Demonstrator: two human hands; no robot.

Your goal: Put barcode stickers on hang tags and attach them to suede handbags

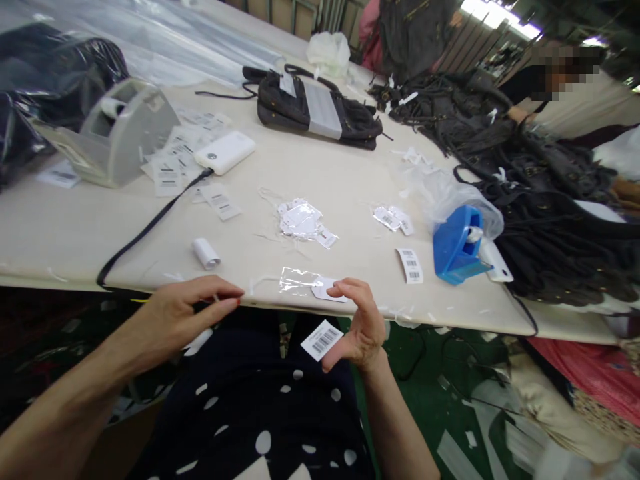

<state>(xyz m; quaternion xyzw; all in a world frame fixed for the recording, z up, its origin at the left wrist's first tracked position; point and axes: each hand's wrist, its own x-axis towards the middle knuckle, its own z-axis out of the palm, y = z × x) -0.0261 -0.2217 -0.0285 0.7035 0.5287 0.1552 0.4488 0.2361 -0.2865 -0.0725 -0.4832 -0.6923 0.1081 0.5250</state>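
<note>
My right hand (363,327) is at the table's front edge, with a white barcode sticker (321,340) at its thumb. The thumb and index finger are apart. The index fingertip meets a white hang tag (326,289) lying on the table beside a clear plastic piece (295,281). To the left, my left hand (187,310) has thumb and index finger brought together at the table edge; what is between them, if anything, is too small to make out. A white strip (199,342) shows under that hand. Ahead lies a pile of hang tags (300,219).
A grey tape dispenser (135,127), white power bank (226,152) with a black cable, and loose barcode labels (167,170) are at left. A rolled label strip (205,253) lies nearer. At right are a blue dispenser (457,250) and dark bags (555,220); a person stands beyond.
</note>
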